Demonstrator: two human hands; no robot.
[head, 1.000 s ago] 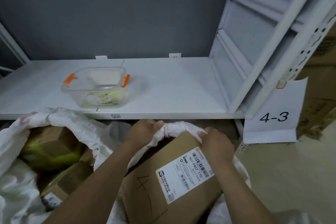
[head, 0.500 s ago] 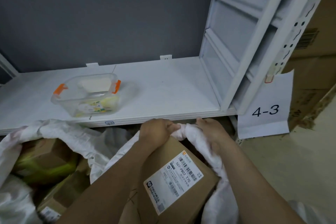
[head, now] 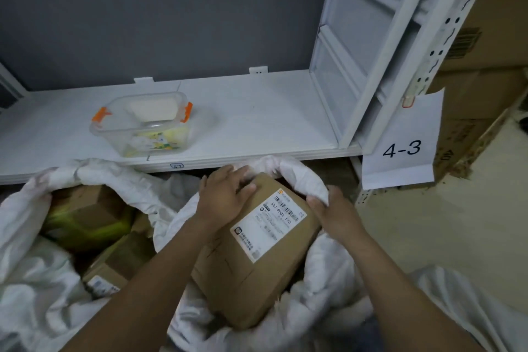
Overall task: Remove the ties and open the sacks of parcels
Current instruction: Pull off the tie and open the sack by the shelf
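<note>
White woven fabric of the nearer sack [head: 320, 288] lies bunched around a brown cardboard parcel [head: 257, 260], its mouth already open in front of you. Your left hand [head: 225, 197] rests flat on the parcel's top corner, fingers spread, gripping nothing. Your right hand [head: 334, 214] is closed around the rolled rim of the sack at the parcel's right side. A second sack [head: 25, 223] lies open to your left with more boxes inside. Behind them, a clear plastic tub [head: 143, 126] sits on the white shelf [head: 257, 123], beside a paper sign [head: 403, 148] reading 4-3
</note>
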